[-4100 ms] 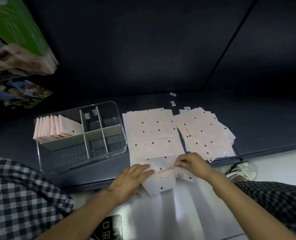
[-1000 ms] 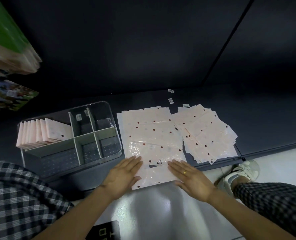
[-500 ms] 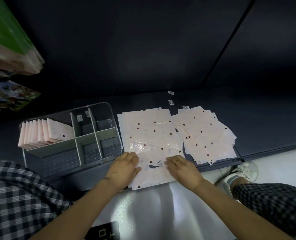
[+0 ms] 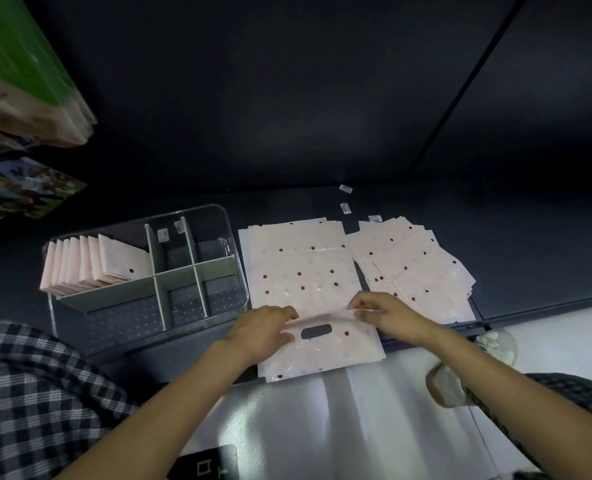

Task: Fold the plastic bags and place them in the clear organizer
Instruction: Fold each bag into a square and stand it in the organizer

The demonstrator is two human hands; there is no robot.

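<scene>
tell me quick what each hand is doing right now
Left hand: fingers pinch the folded edge of the top plastic bag.
Right hand: fingers pinch the same edge at its other end.

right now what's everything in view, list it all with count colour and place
top plastic bag: one, pale pink with dark red dots and a cut-out handle, nearest the person, held at its fold
flat bag pile: one pile, pink dotted, centre of the dark shelf
loose bag pile: one fanned pile, pink dotted, right of the flat pile
clear organizer: one, clear with pale dividers, left of the flat pile
folded bags: a row, count unclear, pink, upright in the organizer's far-left compartment
small labels: three, white, behind the piles
shoe: one, pale, floor at right
left hand: pinches the bag's left edge
right hand: pinches the bag's right edge
</scene>
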